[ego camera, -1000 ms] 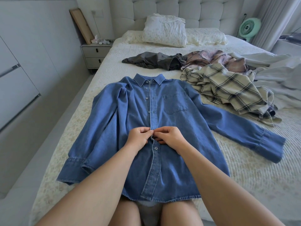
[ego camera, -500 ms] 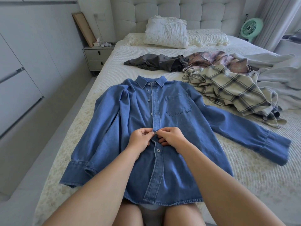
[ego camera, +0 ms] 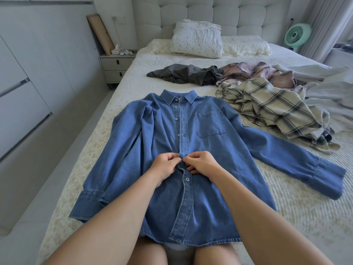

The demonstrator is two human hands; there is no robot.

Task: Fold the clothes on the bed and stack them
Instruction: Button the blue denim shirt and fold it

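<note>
Garment: denim shirt (ego camera: pixel 202 150), spread face up on the bed (ego camera: pixel 286 197), collar toward the headboard, hem at the near edge over the knees.
Long axis: placket running straight away from the body, from hem to collar, roughly on the centre line of the view.
Left hand (ego camera: pixel 165 167): fingers curled, pinching the button-side edge of the placket from the left, at mid-chest height.
Right hand (ego camera: pixel 202 164): fingers curled, pinching the buttonhole-side edge from the right, fingertips almost touching the left hand's.
Key relation: work point directly between both hands, neither nearer than the other; 1 button (ego camera: pixel 187 179) just below the fingers, toward the hem, looks fastened; 3 or so buttons beyond the fingers, toward the collar, lie beside the placket and look unfastened.
Step in hand: likely closing the button at the pinch; button itself hidden by fingertips, so not certain whether through the hole.
Sleeves: both out to the sides, right one reaching far toward the bed's right edge, left one bent down beside the body of the shirt.
Other clothes: plaid shirt (ego camera: pixel 277 111), pinkish plaid piece (ego camera: pixel 256 73) and dark grey garment (ego camera: pixel 183 74) loose in a heap farther up the bed, well apart from the hands; none folded, no stack yet.
Writing: no brand, label or legible text anywhere.
</note>
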